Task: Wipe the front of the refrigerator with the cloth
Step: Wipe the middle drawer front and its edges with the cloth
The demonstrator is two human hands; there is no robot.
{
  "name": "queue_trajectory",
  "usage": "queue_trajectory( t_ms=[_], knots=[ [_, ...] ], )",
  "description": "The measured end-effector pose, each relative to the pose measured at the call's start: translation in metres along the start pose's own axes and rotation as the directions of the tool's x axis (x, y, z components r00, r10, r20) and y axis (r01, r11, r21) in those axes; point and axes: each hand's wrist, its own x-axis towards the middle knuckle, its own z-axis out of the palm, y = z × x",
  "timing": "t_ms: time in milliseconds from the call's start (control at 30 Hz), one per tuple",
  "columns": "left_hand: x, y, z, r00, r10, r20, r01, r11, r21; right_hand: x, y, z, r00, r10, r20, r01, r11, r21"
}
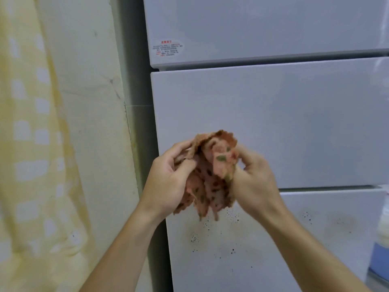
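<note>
Head view: a pale grey refrigerator (273, 123) is filling the right side, its front showing three stacked door panels.
Wall: a cream wall (90, 102) with cracks is standing just left of the refrigerator.
Curtain: a yellow-and-white checked curtain (27, 144) is hanging along the left edge.
Left hand: the left hand (166, 180) is gripping the left side of the cloth, its fingers curling into the folds and the thumb pressing on top.
Right hand: the right hand (254, 178) is gripping the right side, thumb and fingers pinching the fabric.
Cloth: a reddish-orange cloth (210, 175) with dark green spots is being held bunched between both hands, in front of the seam between the middle and bottom panels; whether it is touching the door cannot be told.
Sticker: a white sticker (168, 48) with red print, too blurred to read, is sitting on the top panel's lower left corner.
Specks: dark specks (210, 234) are dotting the bottom panel below the cloth.
</note>
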Motion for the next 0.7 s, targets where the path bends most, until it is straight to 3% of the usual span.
queue_trajectory(
  t_ms=[167, 267, 333, 500, 600, 700],
  knots=[
    [0.004, 0.010, -0.005, 0.997, -0.078, 0.019, 0.078, 0.997, 0.015, 0.030, -0.013, -0.034, 0.968, 0.202, -0.151, -0.185, 0.975, 0.120],
    [0.006, 0.014, -0.009, 0.982, -0.113, 0.153, 0.120, 0.992, -0.041, 0.048, -0.017, -0.047, 0.956, 0.261, -0.136, -0.250, 0.964, 0.093],
    [0.007, 0.014, -0.010, 0.960, -0.147, 0.238, 0.161, 0.986, -0.040, 0.055, -0.019, -0.048, 0.953, 0.288, -0.096, -0.268, 0.947, 0.174],
    [0.009, 0.018, -0.011, 0.952, -0.187, 0.240, 0.213, 0.973, -0.086, 0.055, -0.014, -0.052, 0.940, 0.278, 0.198, -0.331, 0.884, 0.331],
    [0.011, 0.020, -0.013, 0.970, -0.183, 0.159, 0.207, 0.967, -0.148, 0.050, -0.005, -0.063, 0.863, 0.197, 0.465, -0.403, 0.824, 0.399],
    [0.014, 0.021, -0.011, 0.979, -0.200, 0.023, 0.201, 0.963, -0.179, 0.046, 0.002, -0.071, 0.801, 0.215, 0.559, -0.446, 0.837, 0.316]
  ],
)
